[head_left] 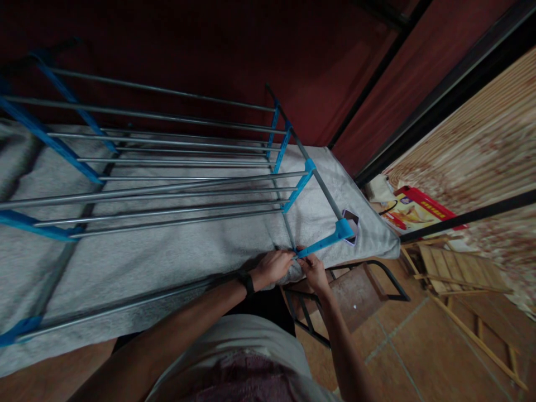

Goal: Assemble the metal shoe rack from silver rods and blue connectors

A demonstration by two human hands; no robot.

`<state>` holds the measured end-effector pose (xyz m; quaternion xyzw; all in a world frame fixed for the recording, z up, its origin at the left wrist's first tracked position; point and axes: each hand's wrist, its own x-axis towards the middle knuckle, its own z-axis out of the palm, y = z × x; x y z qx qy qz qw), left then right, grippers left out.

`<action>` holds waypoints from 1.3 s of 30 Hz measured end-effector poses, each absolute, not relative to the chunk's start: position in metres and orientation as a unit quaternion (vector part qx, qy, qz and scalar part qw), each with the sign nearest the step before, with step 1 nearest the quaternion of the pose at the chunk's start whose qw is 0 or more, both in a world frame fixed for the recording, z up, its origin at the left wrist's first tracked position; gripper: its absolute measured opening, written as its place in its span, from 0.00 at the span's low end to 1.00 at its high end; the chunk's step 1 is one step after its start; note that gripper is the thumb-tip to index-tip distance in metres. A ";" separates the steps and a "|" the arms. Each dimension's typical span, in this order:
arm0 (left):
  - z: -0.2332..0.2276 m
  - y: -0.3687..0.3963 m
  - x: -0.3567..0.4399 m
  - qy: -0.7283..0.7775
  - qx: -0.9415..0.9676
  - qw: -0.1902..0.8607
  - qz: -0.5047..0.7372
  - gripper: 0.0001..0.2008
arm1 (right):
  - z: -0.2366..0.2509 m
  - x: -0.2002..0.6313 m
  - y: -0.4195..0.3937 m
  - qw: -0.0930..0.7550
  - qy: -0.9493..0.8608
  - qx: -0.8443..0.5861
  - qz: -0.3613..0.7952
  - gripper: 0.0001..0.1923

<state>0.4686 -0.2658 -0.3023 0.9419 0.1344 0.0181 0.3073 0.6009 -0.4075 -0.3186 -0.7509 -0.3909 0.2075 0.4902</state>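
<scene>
Left hand [273, 267] and right hand [313, 271] — both closed, fingers pinched on the near end of a blue connector [320, 244] at the rack [167, 184] corner. Rack lies on its side on a grey-covered bed [138, 262]; most rails seated — this corner joint apparently unfinished. Metal chair [355, 296] beside.

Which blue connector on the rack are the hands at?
The blue side bar at the rack's near right corner. Left hand and right hand meet at its near end; the other blue connectors sit untouched farther up.
</scene>
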 end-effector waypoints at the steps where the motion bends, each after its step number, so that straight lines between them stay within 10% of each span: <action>1: -0.302 -0.266 0.469 0.135 0.941 0.309 0.017 0.17 | -0.319 0.601 -0.408 0.491 -0.391 -0.751 0.207 0.20; 24: -0.289 -0.269 0.461 0.089 0.972 0.215 0.038 0.17 | -0.343 0.599 -0.413 0.494 -0.409 -0.737 0.214 0.27; 39: -0.281 -0.229 0.321 0.114 0.990 0.020 0.076 0.18 | -0.346 0.604 -0.424 0.448 -0.414 -0.770 0.189 0.32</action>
